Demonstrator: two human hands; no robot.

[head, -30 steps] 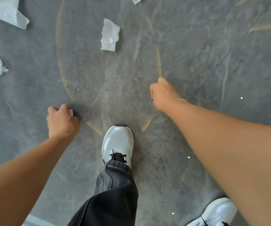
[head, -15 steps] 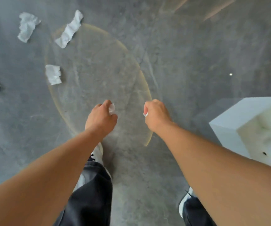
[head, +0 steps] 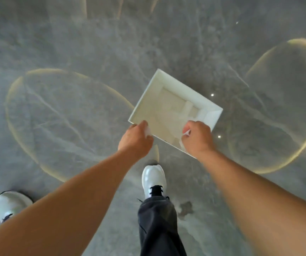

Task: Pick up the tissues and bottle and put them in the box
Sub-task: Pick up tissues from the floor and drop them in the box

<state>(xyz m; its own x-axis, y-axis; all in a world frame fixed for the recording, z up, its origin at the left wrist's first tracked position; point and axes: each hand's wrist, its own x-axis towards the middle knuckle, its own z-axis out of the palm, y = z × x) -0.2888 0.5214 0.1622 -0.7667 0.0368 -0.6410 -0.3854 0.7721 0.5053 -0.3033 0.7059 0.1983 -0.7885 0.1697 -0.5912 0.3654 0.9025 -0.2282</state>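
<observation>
An open white box (head: 208, 104) sits on the grey floor just ahead of my feet, pale paper lying inside it. My left hand (head: 134, 140) is over the box's near left corner, closed around a small white tissue (head: 148, 131) that peeks out by the fingers. My right hand (head: 197, 138) hovers above the near edge of the box, closed on another small tissue (head: 187, 133). No bottle is in view.
The grey marbled floor (head: 74, 43) has gold-rimmed oval patterns left (head: 71, 119) and right (head: 277, 111) of the box. My white shoes (head: 154, 179) and dark trouser leg (head: 157, 224) are below the hands.
I turned away from the scattered tissues, which have left the view. The box moved from the right edge to directly under my hands, and both closed hands now reach over its near edge.
</observation>
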